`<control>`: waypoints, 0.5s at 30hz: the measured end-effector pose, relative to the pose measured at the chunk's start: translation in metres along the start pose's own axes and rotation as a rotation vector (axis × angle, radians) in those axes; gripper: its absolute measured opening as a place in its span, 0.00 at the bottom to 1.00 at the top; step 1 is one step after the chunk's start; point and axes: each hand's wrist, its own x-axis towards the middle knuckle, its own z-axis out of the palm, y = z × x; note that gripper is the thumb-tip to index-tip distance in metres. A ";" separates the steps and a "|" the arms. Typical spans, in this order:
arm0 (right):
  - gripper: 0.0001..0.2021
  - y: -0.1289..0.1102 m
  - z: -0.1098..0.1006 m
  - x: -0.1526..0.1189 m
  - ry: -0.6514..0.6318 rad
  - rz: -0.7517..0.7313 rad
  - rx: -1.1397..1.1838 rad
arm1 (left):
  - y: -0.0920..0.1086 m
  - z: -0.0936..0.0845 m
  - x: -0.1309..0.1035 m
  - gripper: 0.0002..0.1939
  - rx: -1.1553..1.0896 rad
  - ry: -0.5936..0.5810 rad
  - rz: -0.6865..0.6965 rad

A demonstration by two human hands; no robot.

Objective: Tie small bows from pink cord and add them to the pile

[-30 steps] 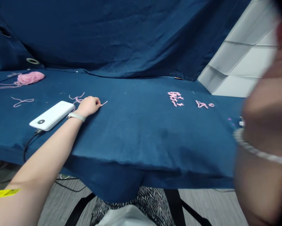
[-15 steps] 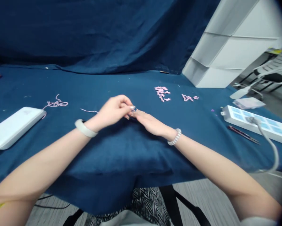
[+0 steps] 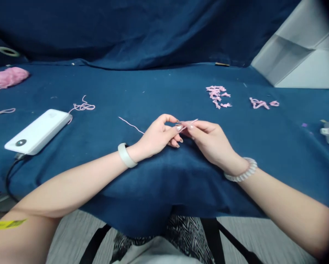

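Note:
Pinched between my two hands is a strand of pink yarn (image 3: 131, 125), whose loose tail trails out to the left behind my left hand (image 3: 161, 135). Thumb and fingertips of the left hand close on the yarn. My right hand (image 3: 210, 141) meets it fingertip to fingertip and also grips the strand, with a short end sticking up past its thumb. Part of the yarn is hidden by the fingers. Several small knotted pink yarn pieces (image 3: 216, 96) lie beyond the right hand, and a few more knotted pieces (image 3: 260, 103) are farther right.
A white power bank (image 3: 40, 130) with a black cable lies at left, a tangle of pink yarn (image 3: 83, 106) beside it. At the far left is a pink yarn ball (image 3: 9, 77). White boxes (image 3: 307, 69) stand at the back right on the blue cloth (image 3: 142, 88).
The view has swung left, so the table items appear shifted right. My right hand has turned from lying flat, fingers extended, to pinching the yarn against the left fingertips.

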 end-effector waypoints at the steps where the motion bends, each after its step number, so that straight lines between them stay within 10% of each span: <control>1: 0.05 0.001 0.000 0.000 0.005 0.005 0.049 | 0.000 0.001 0.000 0.11 0.010 0.002 0.004; 10: 0.06 -0.014 -0.001 0.001 0.112 0.199 0.521 | 0.005 0.000 -0.006 0.08 0.115 -0.020 0.053; 15: 0.13 -0.036 -0.032 0.012 0.200 0.073 0.554 | 0.015 -0.008 -0.008 0.07 0.223 -0.027 0.045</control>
